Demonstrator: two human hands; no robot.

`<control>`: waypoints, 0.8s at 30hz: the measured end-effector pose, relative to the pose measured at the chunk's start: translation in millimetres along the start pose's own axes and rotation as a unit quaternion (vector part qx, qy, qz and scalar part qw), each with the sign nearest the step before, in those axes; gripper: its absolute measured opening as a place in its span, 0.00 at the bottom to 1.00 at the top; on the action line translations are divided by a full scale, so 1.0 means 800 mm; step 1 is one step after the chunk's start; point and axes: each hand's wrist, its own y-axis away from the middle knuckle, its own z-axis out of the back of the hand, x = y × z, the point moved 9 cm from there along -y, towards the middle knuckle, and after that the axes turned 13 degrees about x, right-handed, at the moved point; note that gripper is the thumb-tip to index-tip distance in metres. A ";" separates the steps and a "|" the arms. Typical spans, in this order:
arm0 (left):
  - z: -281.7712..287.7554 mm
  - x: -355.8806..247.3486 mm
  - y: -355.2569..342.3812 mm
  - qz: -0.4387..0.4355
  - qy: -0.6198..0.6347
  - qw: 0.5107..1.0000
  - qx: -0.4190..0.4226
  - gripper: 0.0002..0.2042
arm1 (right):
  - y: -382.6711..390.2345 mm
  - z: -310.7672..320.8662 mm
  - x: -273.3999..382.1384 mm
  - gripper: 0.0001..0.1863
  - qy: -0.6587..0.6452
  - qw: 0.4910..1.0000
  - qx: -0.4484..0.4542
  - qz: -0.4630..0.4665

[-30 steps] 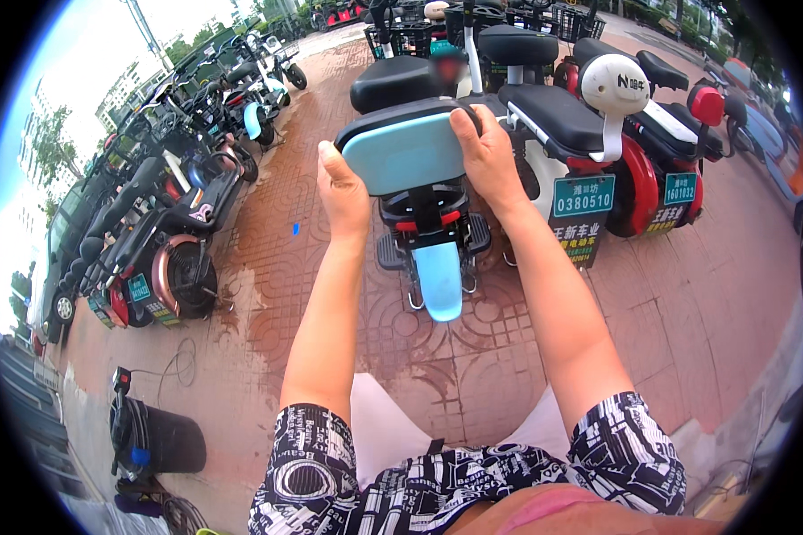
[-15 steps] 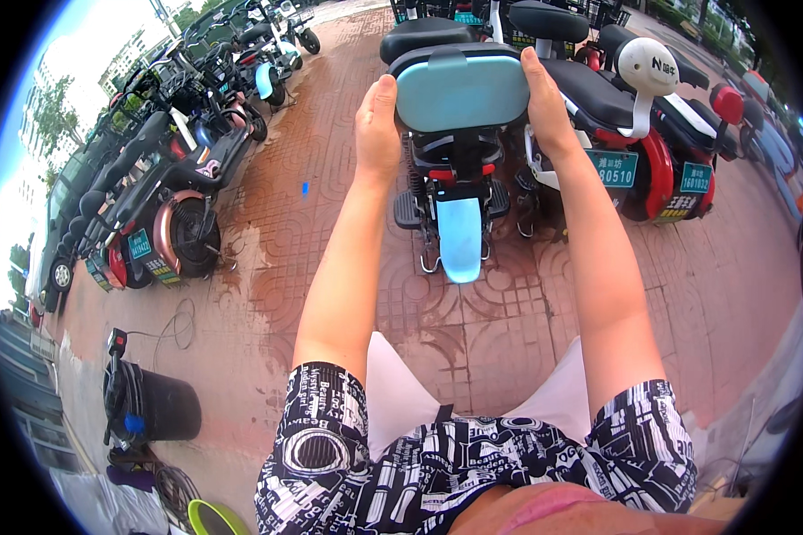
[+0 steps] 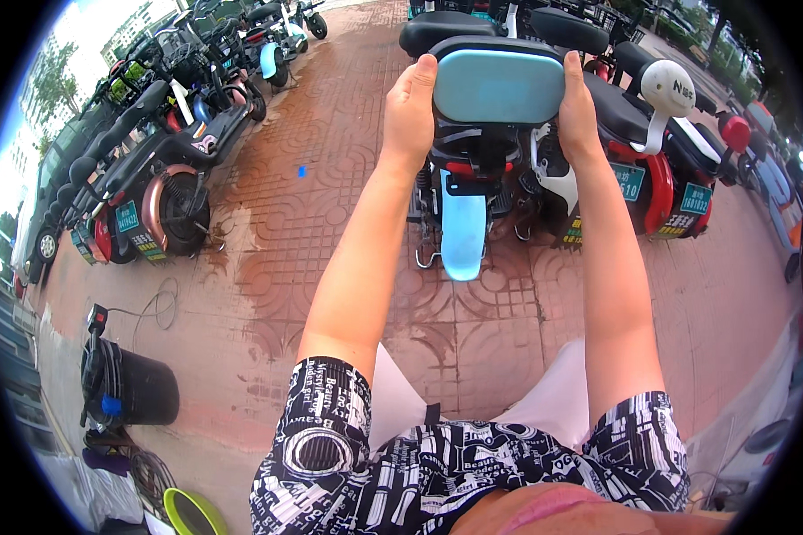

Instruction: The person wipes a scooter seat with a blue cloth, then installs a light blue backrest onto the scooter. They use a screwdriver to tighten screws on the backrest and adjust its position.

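Note:
Both arms reach forward to a light-blue backrest pad [image 3: 498, 86] with a black rim, at the rear of a scooter. My left hand [image 3: 409, 111] is closed on its left end, thumb raised along the side. My right hand [image 3: 576, 111] grips the opposite end, its fingers mostly hidden. Below the pad are a black rear housing with a red lamp strip and a long light-blue rear mudguard [image 3: 462, 232], with a metal stand low beside it.
Scooters with red bodies [image 3: 656, 192] stand close on the right, one carrying a white helmet [image 3: 666, 86]. A row of scooters [image 3: 174, 209] lines the left. Red paving [image 3: 303, 241] runs between them. A black bucket [image 3: 143, 388], coiled hose and green basin [image 3: 192, 508] sit lower left.
The pad and both my hands have moved up and rightward in view. The blue mudguard also appears higher, and my hands now sit more squarely at the pad's two ends.

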 end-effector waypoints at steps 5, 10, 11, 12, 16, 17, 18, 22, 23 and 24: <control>-0.006 0.013 0.011 -0.018 0.085 0.996 0.010 0.20 | 0.002 0.015 0.007 0.38 0.080 0.990 -0.092 0.064; -0.008 0.022 0.014 -0.033 0.124 0.991 0.040 0.19 | -0.002 0.029 -0.010 0.34 0.078 0.992 -0.093 0.018; -0.010 0.021 0.015 -0.040 0.126 0.990 0.047 0.19 | -0.003 0.030 -0.008 0.34 0.080 0.991 -0.099 0.031; -0.011 0.021 0.015 -0.041 0.132 0.989 0.051 0.20 | -0.006 0.035 -0.012 0.32 0.068 0.993 -0.092 0.042; -0.011 0.008 0.023 -0.038 0.116 0.991 0.061 0.21 | 0.000 0.018 -0.003 0.27 0.019 0.992 -0.112 0.059; -0.011 0.008 0.022 -0.050 0.117 0.990 0.065 0.21 | -0.003 0.027 -0.004 0.26 0.044 0.989 -0.115 0.081; -0.011 0.007 0.020 -0.061 0.117 0.989 0.068 0.21 | -0.006 0.036 -0.005 0.25 0.069 0.985 -0.117 0.103; -0.014 0.008 0.019 -0.055 0.135 0.984 0.099 0.22 | -0.001 0.039 -0.004 0.24 0.064 0.979 -0.164 0.102; -0.015 0.009 0.019 -0.052 0.139 0.983 0.109 0.22 | 0.002 0.042 -0.004 0.24 0.068 0.976 -0.178 0.102; -0.015 0.011 0.019 -0.045 0.137 0.983 0.114 0.23 | 0.003 0.042 -0.002 0.24 0.086 0.974 -0.183 0.106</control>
